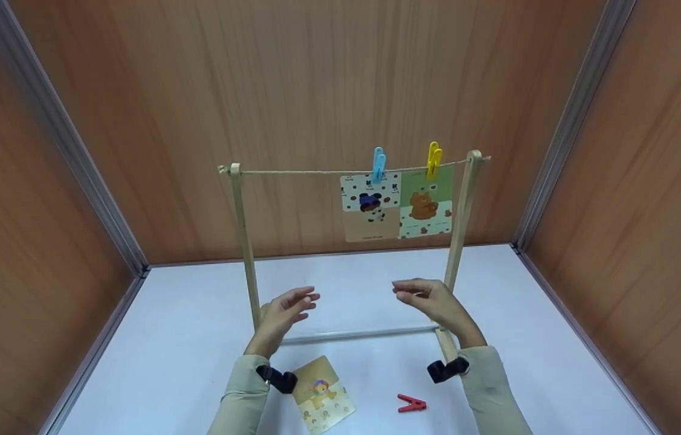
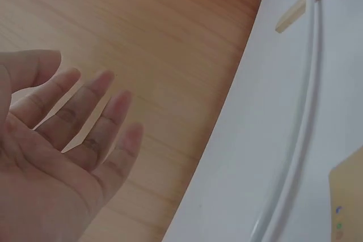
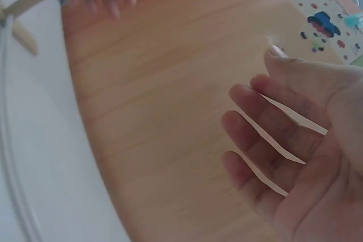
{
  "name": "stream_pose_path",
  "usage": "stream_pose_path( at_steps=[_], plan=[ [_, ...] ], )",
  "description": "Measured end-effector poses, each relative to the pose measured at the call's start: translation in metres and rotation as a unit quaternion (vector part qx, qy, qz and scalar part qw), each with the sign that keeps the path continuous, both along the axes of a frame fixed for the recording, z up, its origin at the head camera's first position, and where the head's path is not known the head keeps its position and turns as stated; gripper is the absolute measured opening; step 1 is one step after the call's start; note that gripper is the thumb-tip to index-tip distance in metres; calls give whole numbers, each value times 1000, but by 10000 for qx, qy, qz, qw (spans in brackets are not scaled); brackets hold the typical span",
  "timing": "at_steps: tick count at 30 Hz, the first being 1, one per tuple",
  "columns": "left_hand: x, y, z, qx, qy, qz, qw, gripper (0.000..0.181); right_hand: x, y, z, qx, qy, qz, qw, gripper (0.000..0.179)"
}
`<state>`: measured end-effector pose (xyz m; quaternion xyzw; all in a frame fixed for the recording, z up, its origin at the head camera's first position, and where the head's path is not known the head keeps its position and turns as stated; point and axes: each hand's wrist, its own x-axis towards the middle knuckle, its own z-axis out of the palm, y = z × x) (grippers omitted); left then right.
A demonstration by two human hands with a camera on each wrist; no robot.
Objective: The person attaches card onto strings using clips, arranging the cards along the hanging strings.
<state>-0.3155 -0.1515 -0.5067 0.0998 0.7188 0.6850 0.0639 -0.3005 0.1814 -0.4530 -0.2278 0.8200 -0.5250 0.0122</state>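
Observation:
My left hand (image 1: 283, 314) is raised near the rack's left post, its fingers relaxed and spread with nothing in them; its palm shows in the left wrist view. Across from it, my right hand (image 1: 434, 302) hovers near the right post, fingers loosely bent and holding nothing. Between the posts runs a string (image 1: 304, 172). A blue clothespin (image 1: 378, 166) clips a spotted card (image 1: 370, 208) to it, and a yellow clothespin (image 1: 434, 160) clips a green bear card (image 1: 426, 205) beside that one. On the table lie a yellow card (image 1: 323, 396) and a red clothespin (image 1: 411, 403).
The wooden rack has a left post (image 1: 243, 241), a right post (image 1: 462, 223) and a pale low crossbar (image 1: 364, 334). Wood-grain panels (image 1: 316, 72) enclose the white table (image 1: 165, 350) at the back and both sides, with grey metal strips at the corners.

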Motion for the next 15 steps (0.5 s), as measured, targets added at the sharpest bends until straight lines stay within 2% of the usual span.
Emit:
stream_pose_path(
  at_steps=[7, 10, 12, 15],
  plan=[
    [6, -10, -26, -440, -150, -16, 9989, 47, 7, 5, -33, 239, -161, 274, 9992, 36],
    [9, -14, -39, -652, -260, 48, 9975, 46, 9, 7, -47, 201, -402, 387, 9982, 36],
    [11, -17, -46, -765, -314, 66, 9965, 45, 15, 7, -48, 217, -611, 446, 9969, 35],
    [17, -21, -54, -932, -387, 62, 9949, 45, 18, 9, -58, 306, -892, 550, 9940, 35]
  ],
)
